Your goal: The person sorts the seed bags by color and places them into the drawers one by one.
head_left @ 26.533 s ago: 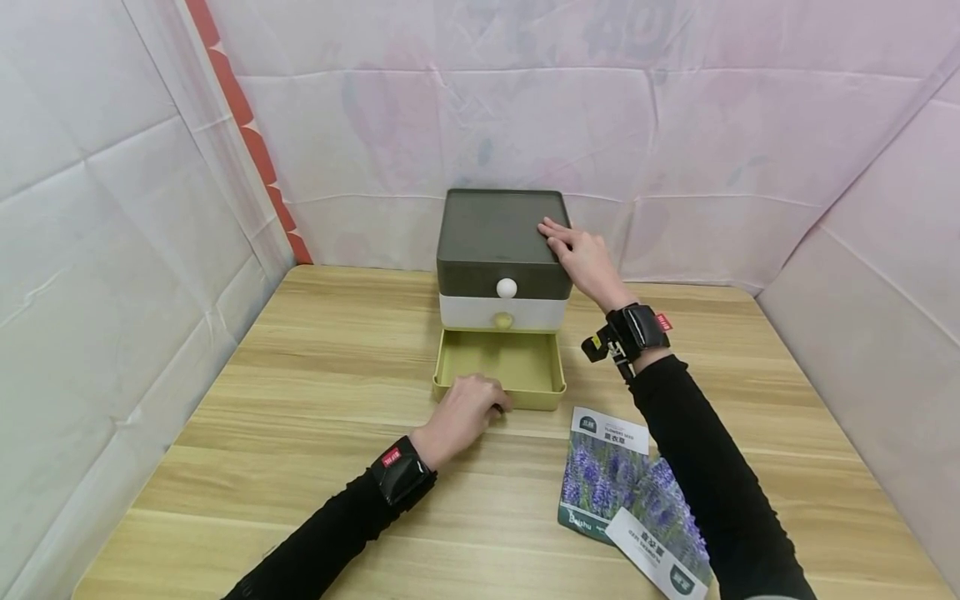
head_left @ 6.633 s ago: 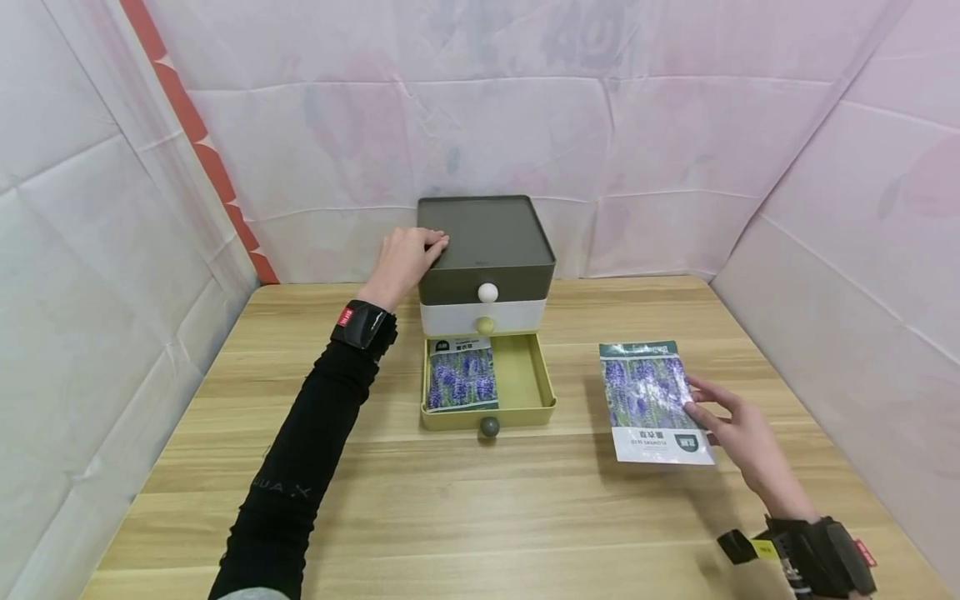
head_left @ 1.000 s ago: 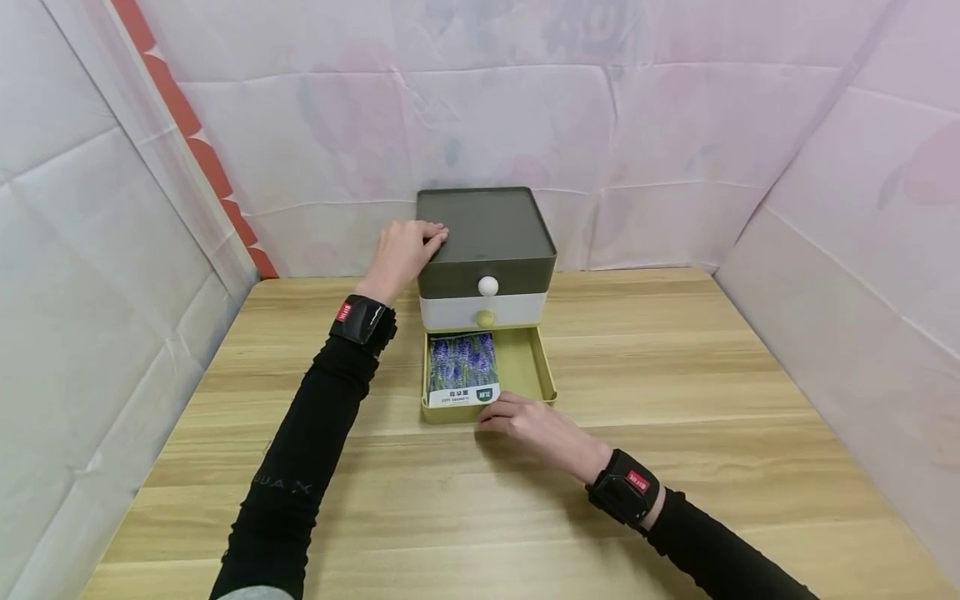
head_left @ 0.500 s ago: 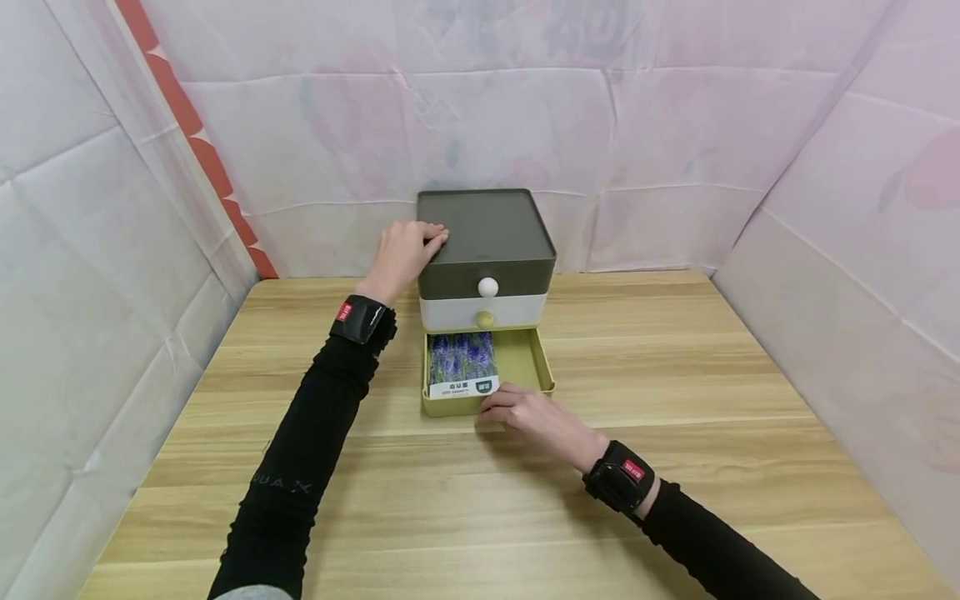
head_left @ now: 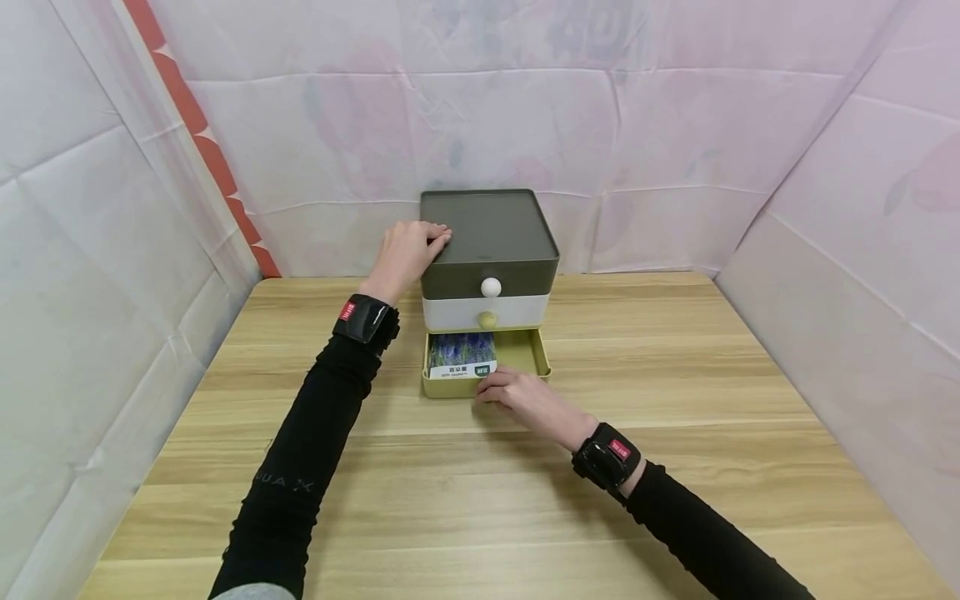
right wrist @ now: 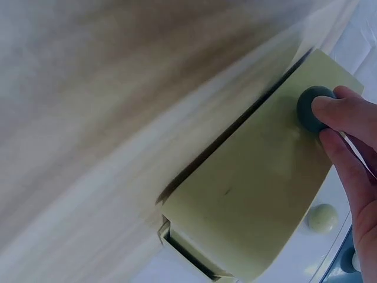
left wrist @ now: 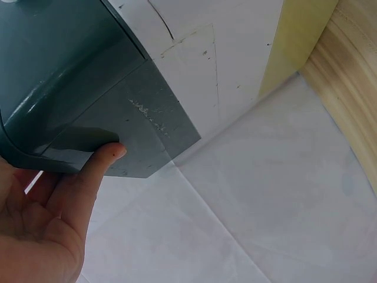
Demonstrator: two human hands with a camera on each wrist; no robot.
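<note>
Room: pale pink and white quilted sheeting (head_left: 660, 150) encloses the work area on three sides, well beyond the fingers; a red-orange scalloped strip (head_left: 201, 125) runs down the corner, up and to the left of the left fingers.

Surface (head_left: 675, 467): light wood grain, extending under both forearms and on past the right fingers to the sheeting.

Drawer unit (head_left: 487, 229): stands at the far middle of the surface against the sheeting, with a dark grey-green top tier, a white middle tier and a yellow-green bottom drawer (head_left: 525, 354). The bottom drawer is partly pulled out, directly ahead of the right fingers.

Seed packet (head_left: 463, 357): lies flat inside the left half of the bottom drawer, just ahead and left of the right fingers, lavender print up.

Left hand (head_left: 405, 254): rests on the unit's top left edge; fingers curl over the rim and the thumb presses the side wall, per the left wrist view.

Right hand (head_left: 525, 402): at the drawer front; fingers pinch the dark knob (right wrist: 312, 108).
</note>
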